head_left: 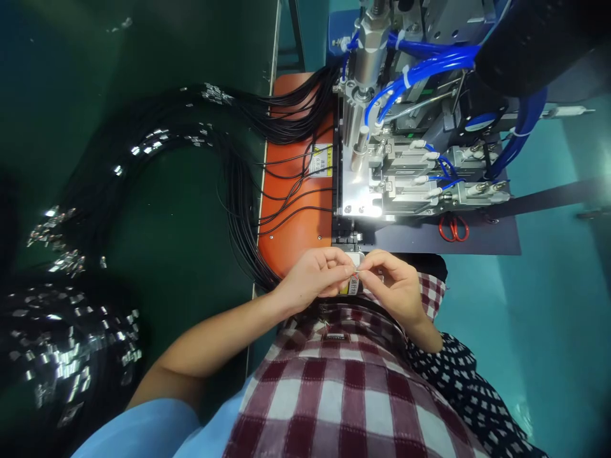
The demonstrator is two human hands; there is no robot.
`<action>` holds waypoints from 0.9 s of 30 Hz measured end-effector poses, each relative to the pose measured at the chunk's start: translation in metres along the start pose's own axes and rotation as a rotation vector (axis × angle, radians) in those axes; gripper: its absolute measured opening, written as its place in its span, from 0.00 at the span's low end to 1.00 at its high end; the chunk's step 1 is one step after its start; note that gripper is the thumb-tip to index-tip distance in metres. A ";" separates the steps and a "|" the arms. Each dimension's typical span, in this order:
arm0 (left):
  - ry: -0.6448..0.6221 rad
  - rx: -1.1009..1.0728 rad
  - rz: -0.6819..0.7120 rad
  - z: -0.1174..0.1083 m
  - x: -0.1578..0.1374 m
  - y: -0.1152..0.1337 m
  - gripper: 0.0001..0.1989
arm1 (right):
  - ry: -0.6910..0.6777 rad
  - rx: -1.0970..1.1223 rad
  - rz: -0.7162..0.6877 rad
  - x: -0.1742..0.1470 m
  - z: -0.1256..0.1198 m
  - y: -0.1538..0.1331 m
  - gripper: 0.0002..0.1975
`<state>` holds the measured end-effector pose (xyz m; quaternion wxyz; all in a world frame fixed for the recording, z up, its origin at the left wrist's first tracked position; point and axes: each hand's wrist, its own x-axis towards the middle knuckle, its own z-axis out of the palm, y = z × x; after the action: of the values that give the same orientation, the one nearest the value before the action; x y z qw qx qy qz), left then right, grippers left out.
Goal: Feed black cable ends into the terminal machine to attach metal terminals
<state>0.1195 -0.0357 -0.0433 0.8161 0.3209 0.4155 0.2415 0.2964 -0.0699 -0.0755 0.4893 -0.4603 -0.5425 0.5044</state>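
Observation:
Close in front of my body, at the front of the machine, both hands meet with their fingertips pinched together. My left hand (322, 273) is closed with thumb and forefinger on a thin wire end (356, 272), of which only a tiny pale bit shows. From the other side my right hand (394, 280) pinches the same small piece. Fingers hide most of it, so its exact shape cannot be made out. Just beneath the fingertips lies a yellow and white label (353, 284) on the machine's front.
An orange plate (296, 184) carries black cables (291, 124) into the machine (367, 159). Cable bundles with shiny metal ends (62, 366) cover the dark green table (176, 191) at left. Red-handled scissors (453, 228) lie on a grey shelf (401, 238). Blue air hoses (429, 63) arch above.

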 end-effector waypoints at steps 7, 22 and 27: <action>0.052 -0.024 0.081 0.002 0.002 -0.002 0.10 | 0.079 -0.063 0.056 -0.005 0.014 0.005 0.04; 0.183 -0.003 0.145 0.007 0.001 -0.009 0.11 | 0.130 -0.067 0.163 -0.011 0.023 0.003 0.06; 0.216 0.012 0.143 0.007 0.001 -0.009 0.12 | 0.149 0.001 0.240 -0.007 0.022 -0.001 0.06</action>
<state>0.1272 -0.0438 -0.0475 0.7454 0.3265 0.4787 0.3297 0.2753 -0.0789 -0.0753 0.4646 -0.5578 -0.4455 0.5240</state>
